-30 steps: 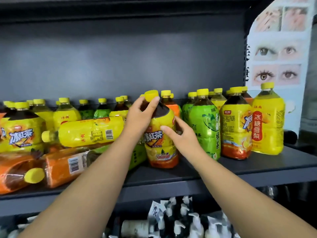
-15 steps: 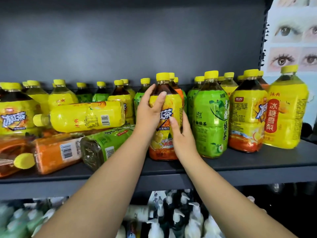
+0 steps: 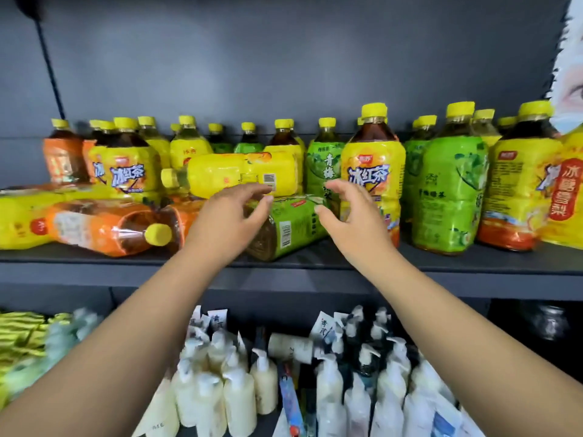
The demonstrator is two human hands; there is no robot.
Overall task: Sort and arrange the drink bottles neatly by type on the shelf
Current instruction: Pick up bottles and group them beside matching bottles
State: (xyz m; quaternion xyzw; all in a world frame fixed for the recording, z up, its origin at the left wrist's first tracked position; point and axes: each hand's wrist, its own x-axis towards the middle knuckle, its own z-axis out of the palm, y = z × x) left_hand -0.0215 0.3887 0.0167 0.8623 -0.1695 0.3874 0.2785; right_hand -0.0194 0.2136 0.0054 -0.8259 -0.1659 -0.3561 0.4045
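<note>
A dark shelf (image 3: 315, 263) holds several yellow-capped drink bottles. An iced-tea bottle (image 3: 373, 171) with a yellow and orange label stands upright in the front row, right of centre. A green-label bottle (image 3: 290, 228) lies on its side at the shelf front, and a yellow bottle (image 3: 239, 178) lies across the top of it. My left hand (image 3: 230, 216) and my right hand (image 3: 344, 212) hover on either side of the lying green bottle, fingers spread and loosely bent, holding nothing. An orange bottle (image 3: 107, 225) lies on its side to the left.
Upright green-label bottles (image 3: 448, 190) and yellow ones (image 3: 523, 184) fill the right of the shelf; more stand in the back rows. A yellow pear-drink bottle (image 3: 568, 197) sits at the far right. The lower shelf holds white pump bottles (image 3: 331, 389).
Both hands have let go of the upright iced-tea bottle, which now stands in the front row, and have moved left to the lying green bottle. The camera view has dropped lower.
</note>
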